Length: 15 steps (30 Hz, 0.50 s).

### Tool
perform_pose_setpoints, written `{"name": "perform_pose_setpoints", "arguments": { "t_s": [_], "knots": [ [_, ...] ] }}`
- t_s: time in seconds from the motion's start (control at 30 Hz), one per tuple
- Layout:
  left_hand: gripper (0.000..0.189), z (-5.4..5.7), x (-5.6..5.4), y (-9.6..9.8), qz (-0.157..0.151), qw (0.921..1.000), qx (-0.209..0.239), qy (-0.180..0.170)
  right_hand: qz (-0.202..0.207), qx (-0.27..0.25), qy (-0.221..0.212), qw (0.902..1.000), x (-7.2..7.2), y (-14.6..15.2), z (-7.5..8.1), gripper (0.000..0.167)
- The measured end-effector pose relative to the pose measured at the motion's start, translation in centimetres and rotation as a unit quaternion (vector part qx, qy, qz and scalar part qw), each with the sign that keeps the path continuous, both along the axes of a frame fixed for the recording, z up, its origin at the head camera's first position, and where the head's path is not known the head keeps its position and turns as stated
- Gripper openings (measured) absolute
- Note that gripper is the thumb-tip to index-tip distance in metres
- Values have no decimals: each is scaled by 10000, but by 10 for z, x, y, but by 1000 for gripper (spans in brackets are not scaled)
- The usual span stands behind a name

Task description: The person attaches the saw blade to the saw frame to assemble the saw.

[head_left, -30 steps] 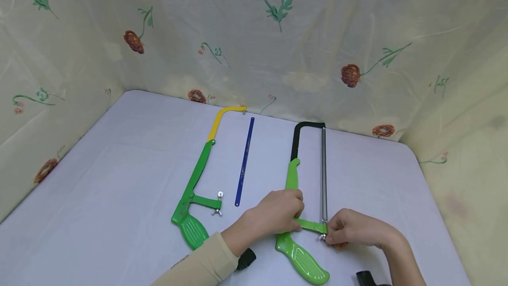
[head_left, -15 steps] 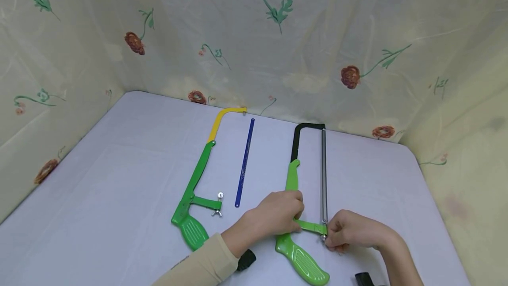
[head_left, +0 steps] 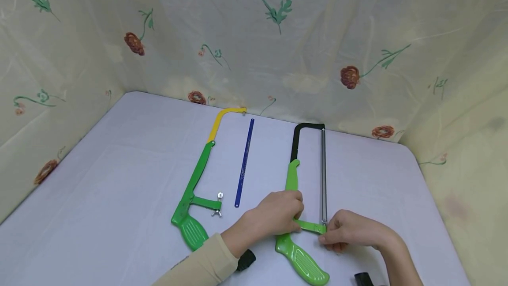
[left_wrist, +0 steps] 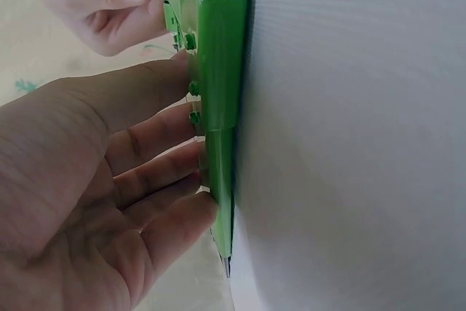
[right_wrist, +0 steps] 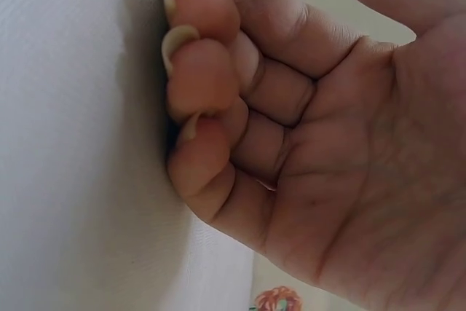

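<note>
A light green hacksaw (head_left: 303, 259) with a black front bow lies on the white table, a grey metal blade (head_left: 323, 175) stretched along its right side. My left hand (head_left: 279, 211) grips its frame where the short cross arm (head_left: 311, 226) branches off. In the left wrist view, the left hand's thumb and fingers (left_wrist: 156, 132) rest along the green frame (left_wrist: 222, 71). At the cross arm's outer end my right hand (head_left: 349, 231) pinches the wing nut, which its thumb hides in the head view. The right wrist view shows the other fingers (right_wrist: 204, 78) curled near the tabletop.
To the left lies a second hacksaw, dark green and yellow (head_left: 196, 175), with a wing nut (head_left: 216, 212) on its arm and no blade. Between the saws is a loose blue blade (head_left: 244, 162). Flower-patterned curtains (head_left: 309, 56) stand behind the table.
The right thumb and fingers have shifted slightly around the wing nut, which showed before and is now covered. My left hand and both saws have stayed put.
</note>
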State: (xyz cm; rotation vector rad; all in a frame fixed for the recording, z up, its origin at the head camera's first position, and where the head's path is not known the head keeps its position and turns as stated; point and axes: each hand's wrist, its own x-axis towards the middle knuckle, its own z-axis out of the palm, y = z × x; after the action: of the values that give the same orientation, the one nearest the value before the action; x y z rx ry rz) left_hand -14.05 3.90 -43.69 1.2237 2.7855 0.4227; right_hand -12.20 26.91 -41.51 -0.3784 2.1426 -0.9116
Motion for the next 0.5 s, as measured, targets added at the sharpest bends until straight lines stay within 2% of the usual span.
{"name": "perform_pose_setpoints", "arguments": {
  "t_s": [0.2,0.5],
  "knots": [
    [23,-1,0,0,2,10000,1,-1,93,-88,13,9999,1,2,0,41],
    [24,-1,-1,0,1,10000,-27,94,82,-108,-6,9999,0,1,0,26]
  ]
}}
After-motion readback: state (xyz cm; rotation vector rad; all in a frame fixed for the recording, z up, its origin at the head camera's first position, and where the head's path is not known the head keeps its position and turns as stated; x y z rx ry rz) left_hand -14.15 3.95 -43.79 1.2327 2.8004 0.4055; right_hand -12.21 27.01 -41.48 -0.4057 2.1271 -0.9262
